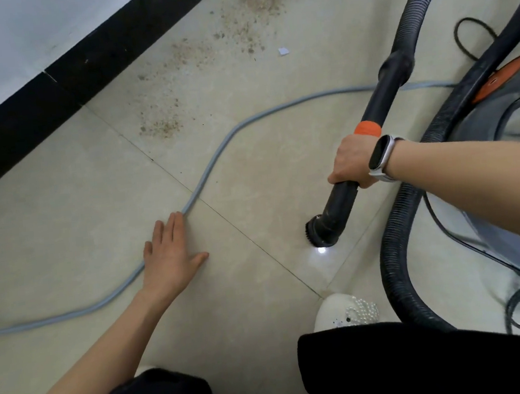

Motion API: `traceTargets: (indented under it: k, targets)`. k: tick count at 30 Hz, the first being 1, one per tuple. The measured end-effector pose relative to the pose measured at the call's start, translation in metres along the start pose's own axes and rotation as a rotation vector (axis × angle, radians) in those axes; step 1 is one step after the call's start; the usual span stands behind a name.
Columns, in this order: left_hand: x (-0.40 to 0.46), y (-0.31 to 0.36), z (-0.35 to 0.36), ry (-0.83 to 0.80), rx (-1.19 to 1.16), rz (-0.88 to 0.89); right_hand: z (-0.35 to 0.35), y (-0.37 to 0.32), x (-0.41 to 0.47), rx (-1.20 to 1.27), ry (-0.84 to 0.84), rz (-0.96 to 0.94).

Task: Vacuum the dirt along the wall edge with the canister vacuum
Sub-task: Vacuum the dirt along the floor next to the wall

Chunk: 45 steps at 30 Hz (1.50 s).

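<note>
Early in the job, by the look of it: dirt [194, 54] untouched, strewn in sandy patches from centre frame up to the top edge, just off the black skirting [60, 79] of the wall.

Right hand [352, 164] wrapped round the vacuum wand [380, 102], just below an orange band [368, 129]; smartwatch [381, 159] on that wrist. Left hand [170, 256] flat and spread, fingers straight, gripping nothing, fingertips at or over the grey cable [214, 160] that snakes across the floor [66, 247] from left edge to right. Cannot tell whether touching the cable or merely above it.

Wand's long axis diagonal, upper right to lower centre, steeply tilted. Round brush nozzle [322, 230] at its lower end, pointing down and toward the lower left, on or just above the tile, well apart from the dirt. Ribbed black hose [397, 247] looping away at right toward the canister [503, 103], partly in view at the right edge.

Next move, probably: swing the nozzle up-frame toward the nearest patch below the skirting, then work along the wall. Cable lies between nozzle and dirt, so lifting over it or pushing it aside with the free hand seems called for.
</note>
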<state>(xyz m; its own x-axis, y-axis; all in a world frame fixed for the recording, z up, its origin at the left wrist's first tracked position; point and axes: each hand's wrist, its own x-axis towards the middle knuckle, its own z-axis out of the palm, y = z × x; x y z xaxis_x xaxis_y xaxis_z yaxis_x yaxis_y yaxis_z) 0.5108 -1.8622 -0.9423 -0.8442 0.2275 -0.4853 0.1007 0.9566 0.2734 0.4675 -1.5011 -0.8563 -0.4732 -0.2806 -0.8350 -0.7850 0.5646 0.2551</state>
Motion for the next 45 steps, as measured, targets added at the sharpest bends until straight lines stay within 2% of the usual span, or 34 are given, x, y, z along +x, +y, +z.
traceTargets:
  k: [5, 8, 11, 13, 16, 19, 26, 32, 35, 39, 42, 45]
  targets:
    - [-0.004, -0.002, -0.006, -0.004, -0.024, 0.035, -0.016, -0.028, 0.011, 0.021, 0.084, -0.110]
    - [-0.007, -0.006, -0.008, -0.014, -0.033, 0.046, -0.036, -0.077, 0.017, 0.081, 0.114, -0.248]
    - [-0.010, -0.011, -0.010, -0.020, -0.035, 0.036, -0.056, -0.123, 0.019, 0.042, 0.196, -0.350]
    - [-0.014, -0.014, -0.009, -0.017, -0.045, 0.037, -0.071, -0.124, 0.022, 0.051, 0.223, -0.303]
    - [-0.018, -0.016, -0.010, 0.009, -0.093, 0.045, -0.091, -0.091, 0.032, 0.143, 0.237, -0.127]
    - [-0.019, -0.021, -0.013, 0.034, -0.137, 0.056, -0.098, -0.066, 0.035, 0.135, 0.226, -0.039]
    - [-0.020, -0.027, -0.015, 0.027, -0.129, 0.064, -0.067, -0.073, 0.029, 0.156, 0.092, -0.162]
    - [-0.012, -0.014, -0.011, 0.045, -0.090, 0.068, -0.048, -0.017, 0.019, 0.077, 0.122, 0.023]
    - [-0.005, -0.007, -0.014, 0.033, -0.119, 0.071, -0.056, -0.009, 0.025, 0.115, 0.164, 0.085]
    - [-0.001, -0.006, -0.015, 0.035, -0.143, 0.070, -0.071, -0.041, 0.041, 0.243, 0.123, -0.027]
    - [-0.003, -0.008, -0.014, 0.063, -0.162, 0.071, -0.078, -0.065, 0.050, 0.246, 0.093, -0.137]
    - [-0.004, -0.010, -0.012, 0.071, -0.168, 0.066, -0.086, -0.048, 0.054, 0.252, 0.147, -0.065]
